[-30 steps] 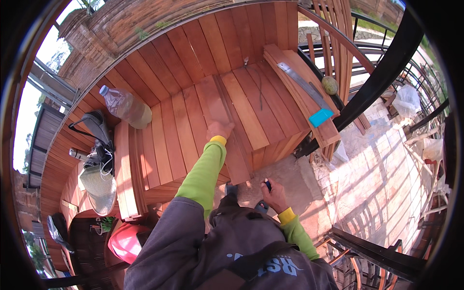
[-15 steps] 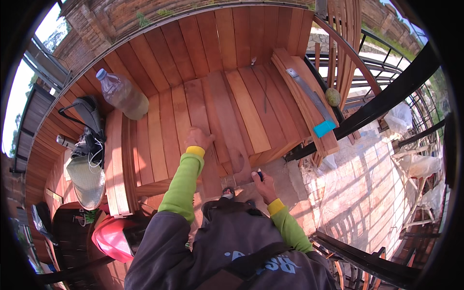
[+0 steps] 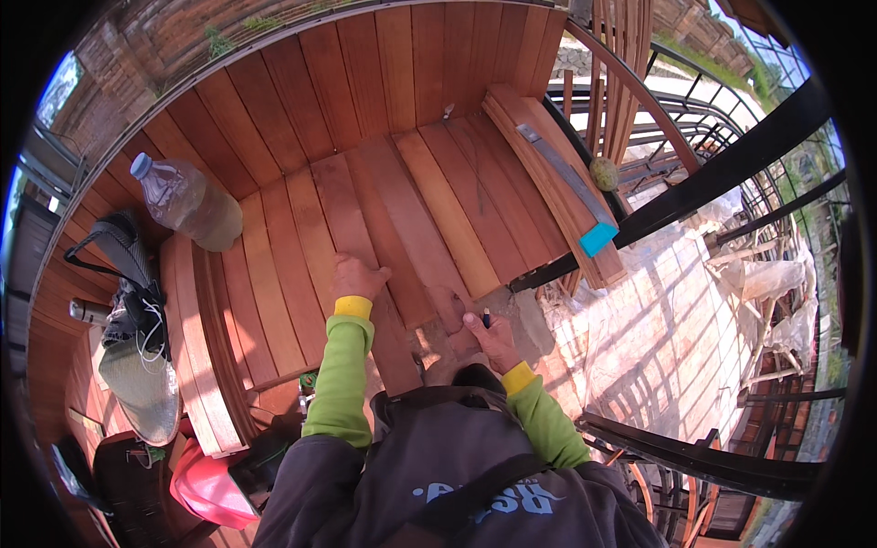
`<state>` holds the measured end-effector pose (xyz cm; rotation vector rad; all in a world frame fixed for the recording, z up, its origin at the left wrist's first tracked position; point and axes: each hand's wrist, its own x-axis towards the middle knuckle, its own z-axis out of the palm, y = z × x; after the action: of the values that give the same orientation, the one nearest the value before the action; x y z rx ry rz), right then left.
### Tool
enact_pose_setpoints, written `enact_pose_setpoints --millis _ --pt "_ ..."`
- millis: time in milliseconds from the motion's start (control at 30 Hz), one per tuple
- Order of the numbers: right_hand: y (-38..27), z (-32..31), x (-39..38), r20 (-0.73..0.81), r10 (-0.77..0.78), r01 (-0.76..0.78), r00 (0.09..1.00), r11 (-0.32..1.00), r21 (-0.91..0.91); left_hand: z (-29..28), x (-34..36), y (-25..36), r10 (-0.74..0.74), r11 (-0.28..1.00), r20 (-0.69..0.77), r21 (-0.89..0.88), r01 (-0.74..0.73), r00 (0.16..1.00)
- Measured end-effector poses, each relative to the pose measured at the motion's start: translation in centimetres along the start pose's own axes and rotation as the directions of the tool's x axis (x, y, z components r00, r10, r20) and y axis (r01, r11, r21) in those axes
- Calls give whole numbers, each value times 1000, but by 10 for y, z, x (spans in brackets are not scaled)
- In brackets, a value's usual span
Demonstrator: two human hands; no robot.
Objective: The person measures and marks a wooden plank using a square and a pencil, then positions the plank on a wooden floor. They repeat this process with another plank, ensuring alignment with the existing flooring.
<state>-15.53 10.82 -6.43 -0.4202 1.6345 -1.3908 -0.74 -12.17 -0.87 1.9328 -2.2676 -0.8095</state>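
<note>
My left hand (image 3: pixel 359 274) grips a loose reddish plank (image 3: pixel 391 352) lying on the slatted wooden bench, its near end overhanging the front edge toward my body. Beside it, a paler plank (image 3: pixel 416 228) also reaches past the edge. My right hand (image 3: pixel 493 340) is closed round a small dark pen-like tool (image 3: pixel 486 320) at that plank's near end. Left along the bench (image 3: pixel 269 265) stand a big plastic bottle (image 3: pixel 192 201) and a stack of planks (image 3: pixel 196 347).
At right, a steel ruler with a turquoise object (image 3: pixel 598 237) lies on planks, near a round pale fruit-like thing (image 3: pixel 603 173). A dark bag (image 3: pixel 128 256), flask (image 3: pixel 89 310) and red bundle (image 3: pixel 210 484) are left. Black metal railings (image 3: pixel 731 155) and paved floor (image 3: pixel 658 347) are right.
My left hand has moved left and toward me, and the reddish plank has shifted with it. My right hand has come up beside the paler plank's end. The view has shifted slightly.
</note>
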Motion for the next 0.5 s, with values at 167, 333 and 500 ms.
enact_pose_setpoints --millis 167,333,500 --pt "-30 -2 -11 -6 -111 111 994 990 84 21 11 -1 75 992 -121 -94 -87 990" --pt "-36 -41 -39 -13 -178 178 984 974 138 18 -19 45 12 995 -121 -98 -24 993" --pt "-36 -108 -67 12 -282 282 959 959 20 33 -40 91 -6 995 -50 -99 1 999"
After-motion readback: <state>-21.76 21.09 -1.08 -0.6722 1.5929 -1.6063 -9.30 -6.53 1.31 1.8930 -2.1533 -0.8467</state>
